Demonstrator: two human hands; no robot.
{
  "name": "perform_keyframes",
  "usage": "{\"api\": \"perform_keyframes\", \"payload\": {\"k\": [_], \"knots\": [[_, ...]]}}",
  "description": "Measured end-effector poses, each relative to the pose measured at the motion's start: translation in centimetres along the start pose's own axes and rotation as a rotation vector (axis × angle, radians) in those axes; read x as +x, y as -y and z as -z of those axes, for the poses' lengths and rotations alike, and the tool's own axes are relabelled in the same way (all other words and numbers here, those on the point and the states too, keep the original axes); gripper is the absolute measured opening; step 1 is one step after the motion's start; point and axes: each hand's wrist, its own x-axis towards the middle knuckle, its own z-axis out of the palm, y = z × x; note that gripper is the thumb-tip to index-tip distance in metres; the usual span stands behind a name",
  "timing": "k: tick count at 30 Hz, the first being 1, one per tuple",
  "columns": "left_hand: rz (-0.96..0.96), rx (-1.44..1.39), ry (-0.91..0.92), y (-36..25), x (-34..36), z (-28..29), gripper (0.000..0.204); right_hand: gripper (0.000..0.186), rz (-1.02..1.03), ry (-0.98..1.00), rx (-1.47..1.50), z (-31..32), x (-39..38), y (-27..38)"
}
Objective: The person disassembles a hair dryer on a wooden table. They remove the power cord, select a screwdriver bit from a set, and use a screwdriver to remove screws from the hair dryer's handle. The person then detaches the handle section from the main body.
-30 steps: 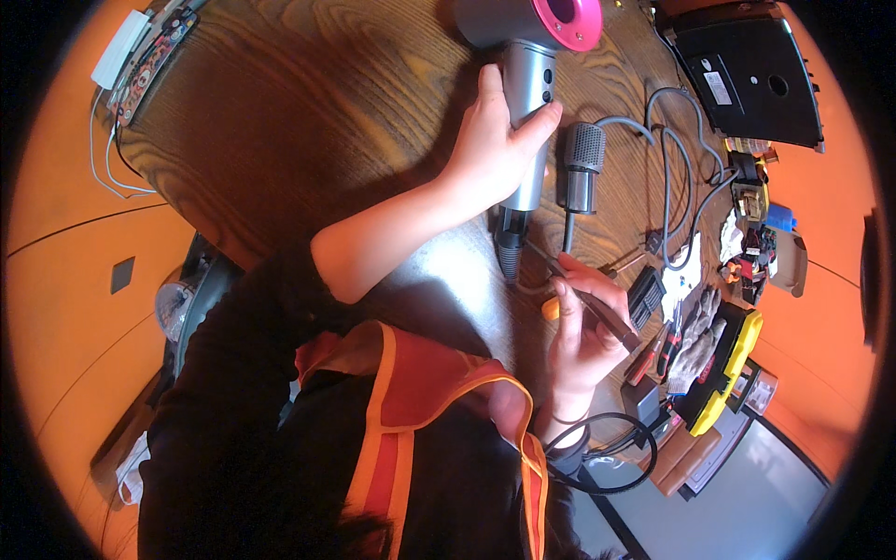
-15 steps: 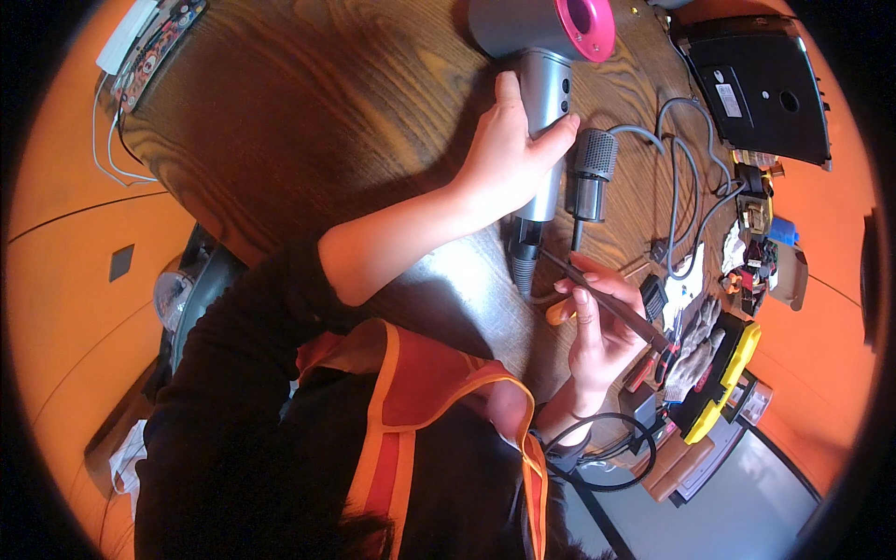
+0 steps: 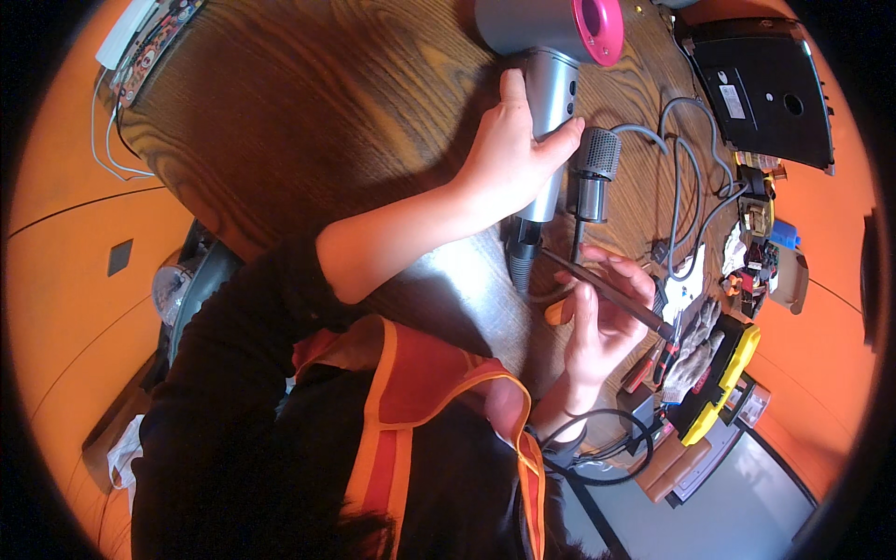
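A silver hair dryer [image 3: 558, 89] with a pink end ring lies across the wooden table [image 3: 280, 112]. My left hand [image 3: 513, 154] is closed around its handle. In my right hand [image 3: 602, 336] is a long dark screwdriver [image 3: 630, 308], held in the fingers at an angle, its thin tip at the black collar [image 3: 525, 247] at the handle's base; whether it touches cannot be told. A ribbed grey cord sleeve continues below the collar. Beside the handle stands or lies a cylindrical attachment [image 3: 594, 173] with a perforated mesh end, on a grey cable.
A black panel [image 3: 756, 93] is at back right. Along the right edge are coiled cables [image 3: 691, 215], small parts, grey gloves [image 3: 695, 359], pliers and a black-yellow case [image 3: 733, 373]. A white device [image 3: 126, 42] with wires sits back left. An orange handle [image 3: 558, 313] lies near my right hand.
The dryer, attachment and both hands sit slightly further right in the picture than a second ago. The screwdriver's shaft shows more plainly, with my right fingers shifted along it.
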Motion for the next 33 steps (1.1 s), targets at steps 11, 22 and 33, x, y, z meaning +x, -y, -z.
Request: {"api": "perform_keyframes", "payload": {"k": [11, 22, 33], "knots": [[-0.06, 0.079, -0.026, 0.4, 0.0, -0.1, 0.036, 0.018, -0.017, -0.23, -0.291, -0.9, -0.7, -0.4], [-0.028, 0.131, -0.016, -0.1, -0.2, 0.0, 0.038, 0.021, -0.03, -0.045, -0.279, 0.7, -0.1, 1.7], [0.0, 0.076, -0.012, -0.1, -0.3, 0.0, 0.039, 0.03, -0.1, -0.083, -0.151, -0.5, -0.4, 1.4]]}}
